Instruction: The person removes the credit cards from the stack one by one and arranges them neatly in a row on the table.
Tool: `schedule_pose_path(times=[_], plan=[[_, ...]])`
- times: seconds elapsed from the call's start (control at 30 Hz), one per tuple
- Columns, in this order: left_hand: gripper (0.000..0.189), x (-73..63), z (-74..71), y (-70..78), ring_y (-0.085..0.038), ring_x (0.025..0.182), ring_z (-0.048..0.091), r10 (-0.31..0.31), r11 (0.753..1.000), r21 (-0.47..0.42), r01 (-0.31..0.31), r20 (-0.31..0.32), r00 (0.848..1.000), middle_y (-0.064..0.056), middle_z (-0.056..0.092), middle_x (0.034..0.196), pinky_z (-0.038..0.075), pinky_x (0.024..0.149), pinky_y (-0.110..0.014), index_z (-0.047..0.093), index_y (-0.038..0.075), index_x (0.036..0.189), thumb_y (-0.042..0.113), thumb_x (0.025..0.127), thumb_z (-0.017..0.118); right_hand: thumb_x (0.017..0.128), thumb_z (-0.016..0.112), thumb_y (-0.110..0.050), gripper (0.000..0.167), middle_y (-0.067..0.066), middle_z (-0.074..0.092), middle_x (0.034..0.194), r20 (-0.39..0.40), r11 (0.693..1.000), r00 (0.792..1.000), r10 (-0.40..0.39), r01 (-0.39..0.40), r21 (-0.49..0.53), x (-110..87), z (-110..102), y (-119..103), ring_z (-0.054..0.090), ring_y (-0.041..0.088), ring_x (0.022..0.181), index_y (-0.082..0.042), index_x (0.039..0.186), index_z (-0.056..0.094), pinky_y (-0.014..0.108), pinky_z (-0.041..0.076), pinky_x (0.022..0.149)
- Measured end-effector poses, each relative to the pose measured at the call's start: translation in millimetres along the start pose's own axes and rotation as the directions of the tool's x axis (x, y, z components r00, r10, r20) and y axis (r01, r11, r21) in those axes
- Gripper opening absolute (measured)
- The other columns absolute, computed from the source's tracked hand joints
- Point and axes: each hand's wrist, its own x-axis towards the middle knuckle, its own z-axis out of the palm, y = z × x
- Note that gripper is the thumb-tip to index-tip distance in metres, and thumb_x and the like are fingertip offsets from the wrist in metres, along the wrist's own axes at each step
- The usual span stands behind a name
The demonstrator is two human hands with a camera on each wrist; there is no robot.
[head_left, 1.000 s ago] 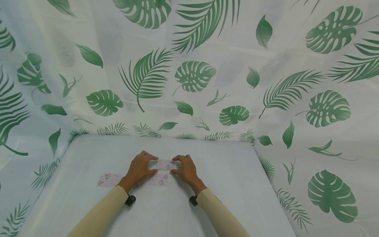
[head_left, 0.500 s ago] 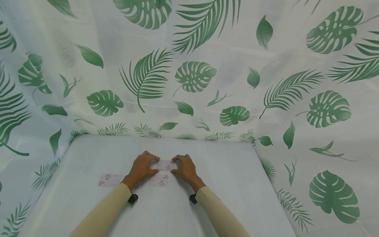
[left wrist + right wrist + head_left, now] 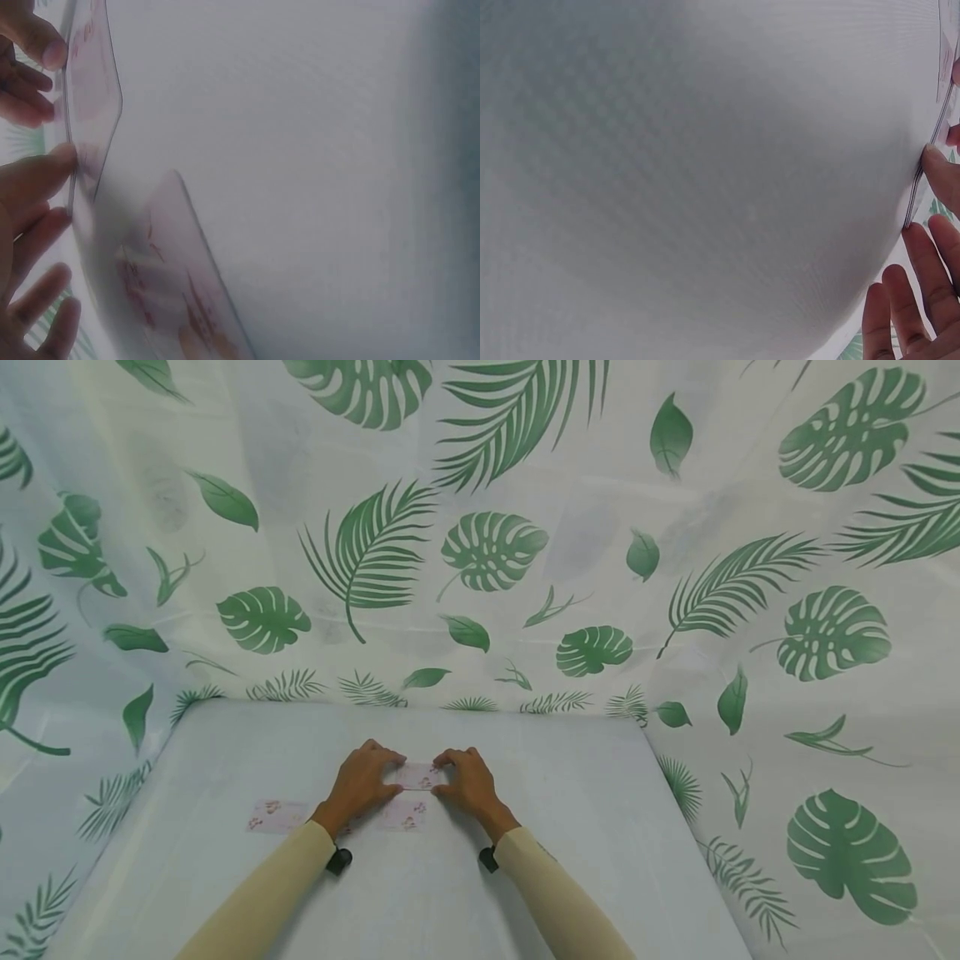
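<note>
Both hands hold a thin, clear rectangular card [image 3: 417, 777] with a pink flower print, close over the table. My left hand [image 3: 362, 783] pinches its left end between thumb and fingers. At the opposite end, the right hand [image 3: 467, 785] pinches it the same way. Several parallel lines run along the held edge [image 3: 913, 199] in the right wrist view, like thin layers stacked together. Similar pink-printed cards lie flat nearer the person: one left card [image 3: 276, 816] and one right card [image 3: 405, 815], partly hidden by the left hand and wrist. The left wrist view shows a lying card [image 3: 180, 277] below the held one.
A white-covered table [image 3: 585, 860] spreads under the hands. Behind it and at both sides hangs a white curtain [image 3: 585, 560] printed with green leaves, meeting the table's far edge. Small black devices sit at both wrists.
The left hand and forearm have shifted slightly to the right. Both hands keep their pinch on the card, which stays in nearly the same place.
</note>
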Motion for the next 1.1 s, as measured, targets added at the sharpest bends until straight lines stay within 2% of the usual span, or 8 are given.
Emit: schedule_pose_path(times=[0.67,1.1], plan=[[0.047,2.8,-11.4,9.1,-0.023,0.101,0.055,-0.035,0.999,-0.015,0.035,0.008,0.999,-0.003,0.064,0.108,0.046,0.088,-0.044,0.072,0.017,0.116,0.031,0.073,0.087,0.074,0.087,-0.026,0.043,-0.003,0.063,0.112,-0.014,0.999,0.999,0.041,-0.041,0.001,1.5,-2,-4,0.049,0.015,0.099,-0.022,0.113,0.07,0.037,0.044,0.094],[0.048,2.9,-14.1,7.7,-0.022,0.1,0.055,-0.001,1.0,-0.004,0.001,0.008,1.0,-0.003,0.065,0.108,0.046,0.087,-0.042,0.072,0.02,0.116,0.034,0.073,0.086,0.075,0.085,-0.029,0.041,-0.006,0.062,0.113,-0.015,0.999,0.999,0.038,-0.038,0.011,-2.2,-7,-4,0.05,0.016,0.102,-0.025,0.112,0.07,0.039,0.043,0.093]])
